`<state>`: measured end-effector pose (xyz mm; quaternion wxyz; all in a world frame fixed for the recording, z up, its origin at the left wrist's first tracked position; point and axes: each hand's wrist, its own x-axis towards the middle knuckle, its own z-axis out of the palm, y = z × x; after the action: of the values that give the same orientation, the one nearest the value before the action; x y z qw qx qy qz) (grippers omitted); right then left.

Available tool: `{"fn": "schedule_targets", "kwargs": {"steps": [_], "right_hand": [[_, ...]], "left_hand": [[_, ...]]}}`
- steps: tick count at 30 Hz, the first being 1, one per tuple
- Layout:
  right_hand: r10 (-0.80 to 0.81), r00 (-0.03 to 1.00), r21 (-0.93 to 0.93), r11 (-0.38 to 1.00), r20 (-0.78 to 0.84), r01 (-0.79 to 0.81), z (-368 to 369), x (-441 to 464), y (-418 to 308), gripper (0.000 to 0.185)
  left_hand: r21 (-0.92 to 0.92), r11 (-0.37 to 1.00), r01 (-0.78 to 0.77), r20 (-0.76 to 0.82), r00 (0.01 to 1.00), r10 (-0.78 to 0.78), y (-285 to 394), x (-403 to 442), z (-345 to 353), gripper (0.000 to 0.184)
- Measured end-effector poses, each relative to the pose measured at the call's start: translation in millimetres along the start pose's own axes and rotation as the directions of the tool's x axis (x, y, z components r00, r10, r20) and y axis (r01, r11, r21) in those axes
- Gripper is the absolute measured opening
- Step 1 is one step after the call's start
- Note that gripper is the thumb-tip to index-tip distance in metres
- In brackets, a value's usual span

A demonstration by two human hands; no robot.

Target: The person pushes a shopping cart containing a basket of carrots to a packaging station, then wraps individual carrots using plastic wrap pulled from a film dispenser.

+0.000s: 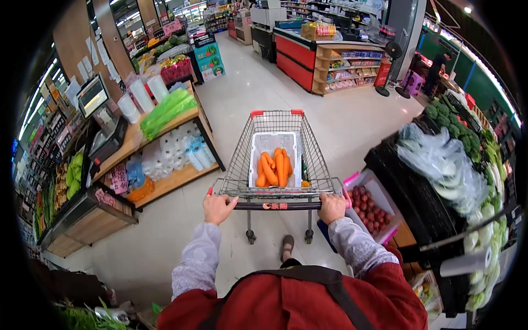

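A wire shopping cart [240, 157] with red corner pieces stands in front of me. My left hand [219, 209] is closed around the left end of its black handlebar [253, 206]. At the right end of the same bar, my right hand [332, 207] grips it too. Inside the cart sits a white plastic basket [275, 139] holding several orange carrots [282, 165]. Something dark green and an orange item show beside the basket, too small to name.
On the left, a wooden counter [135, 140] carries a weighing scale [104, 135], bag rolls and green bags [168, 113]. Close on the right are a crate of dark red round produce [371, 209] and a vegetable stand [456, 159]. A red checkout counter [294, 58] stands ahead, beyond the tiled floor [242, 93].
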<state>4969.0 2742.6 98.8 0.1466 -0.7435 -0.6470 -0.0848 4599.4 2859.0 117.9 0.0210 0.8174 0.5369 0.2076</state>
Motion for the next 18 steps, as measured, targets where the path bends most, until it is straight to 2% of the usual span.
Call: {"fn": "schedule_targets", "kwargs": {"steps": [2,6,8,12,18], "right_hand": [[0.021,0.999,0.002,1.0,0.036,-0.022,16.6,59.4,6.7,0.01],[0.036,0.991,-0.025,0.999,0.126,-0.033,46.1,174.8,13.7,0.006],[-0.003,0.993,0.003,1.0,0.12,0.003,64.7,227.1,28.6,0.005],[0.007,0.993,0.037,0.999,0.114,-0.011,100.1,337.0,43.1,0.004],[0.061,0.991,-0.051,0.997,0.118,-0.055,161.0,507.2,72.3,0.006]], "left_hand": [[0.023,0.998,0.055,0.065,0.996,-0.056,-9.9,60.3,10.9,0.045],[0.008,0.998,-0.057,0.003,0.998,0.057,-42.1,171.1,41.4,0.045],[0.039,0.999,-0.03,-0.027,0.999,0.031,-49.7,225.6,67.6,0.044],[-0.032,0.999,-0.03,-0.053,0.998,0.028,-74.2,337.2,104.3,0.043],[-0.028,0.998,-0.065,-0.084,0.995,0.062,-102.1,504.3,157.6,0.045]]}}
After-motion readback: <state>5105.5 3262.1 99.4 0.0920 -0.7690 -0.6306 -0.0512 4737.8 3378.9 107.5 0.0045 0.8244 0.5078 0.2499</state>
